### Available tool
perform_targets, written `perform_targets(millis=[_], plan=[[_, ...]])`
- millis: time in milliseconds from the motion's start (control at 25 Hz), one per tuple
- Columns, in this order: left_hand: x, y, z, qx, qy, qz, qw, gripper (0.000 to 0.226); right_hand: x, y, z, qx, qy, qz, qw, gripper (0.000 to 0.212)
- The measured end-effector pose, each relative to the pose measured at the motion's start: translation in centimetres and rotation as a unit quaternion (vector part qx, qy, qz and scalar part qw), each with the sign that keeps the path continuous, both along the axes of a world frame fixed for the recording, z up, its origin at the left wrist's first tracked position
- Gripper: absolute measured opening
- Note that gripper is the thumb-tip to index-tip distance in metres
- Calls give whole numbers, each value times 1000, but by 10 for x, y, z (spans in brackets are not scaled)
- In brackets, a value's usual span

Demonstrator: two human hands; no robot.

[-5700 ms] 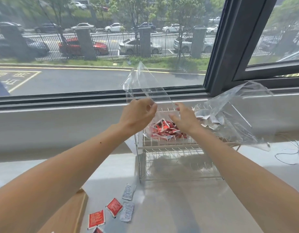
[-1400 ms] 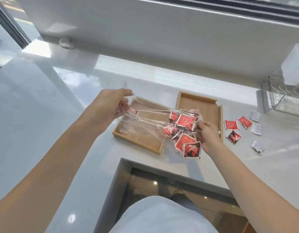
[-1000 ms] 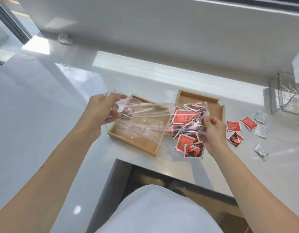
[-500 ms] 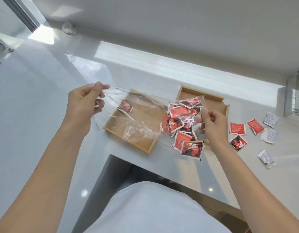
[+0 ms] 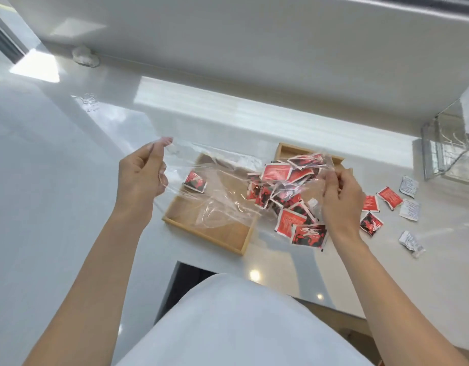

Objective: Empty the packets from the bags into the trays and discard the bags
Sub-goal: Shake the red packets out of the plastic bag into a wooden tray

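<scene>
mid-dump, bag (image 5: 222, 204) not yet emptied. held it stretched sideways above left tray (image 5: 201, 235) and right tray (image 5: 288, 147): left hand (image 5: 141, 180) pinching one end, right hand (image 5: 340, 196) pinching the other. saw most red packets (image 5: 278, 173) bunched at the right end, roughly over the gap between the trays; one stray packet (image 5: 195, 182) up by the left hand. open end: couldn't tell. also spotted loose packets (image 5: 389, 198) on the worktop (image 5: 56, 194), right of the trays. next, likely: needed the open end tipped down over a tray, other end raised, then a shake. spill risk onto worktop.
</scene>
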State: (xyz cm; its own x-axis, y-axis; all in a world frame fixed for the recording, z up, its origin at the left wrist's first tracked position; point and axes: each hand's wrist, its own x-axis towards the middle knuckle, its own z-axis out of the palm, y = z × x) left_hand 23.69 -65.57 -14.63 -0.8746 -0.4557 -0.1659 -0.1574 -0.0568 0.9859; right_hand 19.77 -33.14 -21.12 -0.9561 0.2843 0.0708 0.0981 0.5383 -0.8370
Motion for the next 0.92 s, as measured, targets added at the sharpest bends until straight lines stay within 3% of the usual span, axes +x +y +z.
perform_targets(millis=[400, 920], plan=[[-10, -12, -18, 59, -1, -10, 998, 23, 0, 2, 0, 70, 42, -6, 997, 22], [-16, -16, -37, -19, -63, 21, 998, 31, -7, -6, 25, 73, 79, 4, 994, 23]])
